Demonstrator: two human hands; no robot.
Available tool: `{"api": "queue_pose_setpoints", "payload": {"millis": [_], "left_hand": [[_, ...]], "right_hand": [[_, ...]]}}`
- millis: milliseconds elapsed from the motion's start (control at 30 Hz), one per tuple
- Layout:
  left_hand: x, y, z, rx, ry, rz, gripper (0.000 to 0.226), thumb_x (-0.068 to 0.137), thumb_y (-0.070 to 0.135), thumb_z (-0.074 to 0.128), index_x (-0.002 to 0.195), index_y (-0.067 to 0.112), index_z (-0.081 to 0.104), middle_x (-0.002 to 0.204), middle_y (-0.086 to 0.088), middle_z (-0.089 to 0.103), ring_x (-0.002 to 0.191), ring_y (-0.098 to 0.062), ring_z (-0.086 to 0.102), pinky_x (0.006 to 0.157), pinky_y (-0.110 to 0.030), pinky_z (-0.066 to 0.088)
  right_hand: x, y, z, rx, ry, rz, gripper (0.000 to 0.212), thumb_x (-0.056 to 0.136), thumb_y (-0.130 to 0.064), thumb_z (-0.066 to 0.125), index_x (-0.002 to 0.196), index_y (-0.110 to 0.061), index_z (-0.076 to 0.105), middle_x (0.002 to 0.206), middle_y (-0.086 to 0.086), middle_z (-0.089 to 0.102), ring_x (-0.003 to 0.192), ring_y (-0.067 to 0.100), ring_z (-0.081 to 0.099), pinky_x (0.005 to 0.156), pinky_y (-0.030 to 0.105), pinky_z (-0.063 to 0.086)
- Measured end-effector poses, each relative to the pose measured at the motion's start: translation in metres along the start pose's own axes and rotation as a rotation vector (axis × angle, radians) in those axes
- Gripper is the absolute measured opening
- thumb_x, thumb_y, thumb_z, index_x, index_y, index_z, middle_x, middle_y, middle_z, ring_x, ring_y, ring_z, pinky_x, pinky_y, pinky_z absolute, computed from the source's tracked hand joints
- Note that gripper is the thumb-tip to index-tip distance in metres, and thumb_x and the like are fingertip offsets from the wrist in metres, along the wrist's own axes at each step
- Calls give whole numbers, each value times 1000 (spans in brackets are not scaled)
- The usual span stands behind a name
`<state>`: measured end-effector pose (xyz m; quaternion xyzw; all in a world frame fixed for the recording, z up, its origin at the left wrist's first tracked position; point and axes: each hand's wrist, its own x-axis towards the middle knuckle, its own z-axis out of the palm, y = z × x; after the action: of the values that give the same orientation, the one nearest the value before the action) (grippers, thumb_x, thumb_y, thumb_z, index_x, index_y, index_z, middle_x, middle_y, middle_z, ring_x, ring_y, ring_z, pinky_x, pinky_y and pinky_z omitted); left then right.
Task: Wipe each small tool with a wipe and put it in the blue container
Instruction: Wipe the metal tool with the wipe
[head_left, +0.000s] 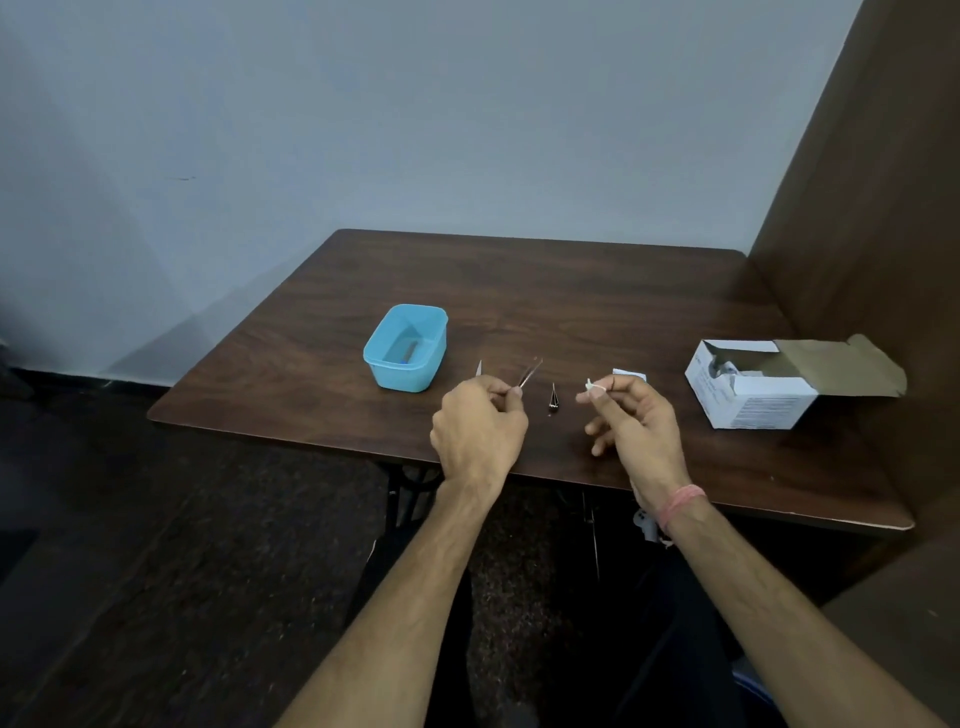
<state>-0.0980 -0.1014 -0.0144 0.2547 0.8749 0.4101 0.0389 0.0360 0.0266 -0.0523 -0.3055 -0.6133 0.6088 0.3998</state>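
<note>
From the head camera we look down on a dark wooden bench (597, 291) set against a pale wall. Our left hand (475, 426) pinches a pair of metal tweezers (531, 372) by one end, the tips angled up and away toward the far right. Our right hand (636, 415) pinches a small crumpled white wipe (594, 386) between thumb and forefinger, the other fingers loosely curled beneath; a pink band (681, 505) circles that wrist. Between the two hands a second small pointed tool (552, 399) lies on the bench, and a thin sliver of another tool (478, 368) shows just beyond the left knuckles. The blue container (383, 370) stands open to the far left of the hands, something small and dark resting on its bottom. An open white cardboard box (753, 395) sits well to the right, and a torn white packet (629, 375) peeks out behind the right hand.
</note>
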Motion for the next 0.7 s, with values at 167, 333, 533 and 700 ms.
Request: {"api": "queue_pose_setpoints", "payload": {"millis": [167,333,533,700], "left_hand": [[-26,8,7,-326,-223,-38,16,106,41,74,96,29,78,84,13,80,66,-6,76,67,-27,58],[-29,26,37,-614,-521,-214,11,111,19,71,107,9,75,91,-1,87,56,-11,69,45,-24,51],[-31,23,59,-548,-525,-75,12,111,13,69,110,10,80,90,-3,85,58,-11,73,52,-30,62],[-29,15,61,-538,-483,-17,12,111,13,70,115,10,81,93,-2,85,60,-14,77,51,-30,64]], "right_hand": [[-6,-10,-43,-270,-37,-104,4,108,-15,70,108,-19,68,104,2,81,66,14,67,51,26,52],[-9,-22,-83,-549,155,-275,14,104,-27,77,118,-30,77,102,-17,80,59,12,73,66,27,61],[-1,-15,-95,-829,226,-501,13,104,-29,77,115,-29,83,96,-14,80,71,8,66,70,41,61],[3,-4,-88,-897,170,-609,8,104,-26,78,111,-24,83,102,-13,75,70,5,57,66,35,57]]}}
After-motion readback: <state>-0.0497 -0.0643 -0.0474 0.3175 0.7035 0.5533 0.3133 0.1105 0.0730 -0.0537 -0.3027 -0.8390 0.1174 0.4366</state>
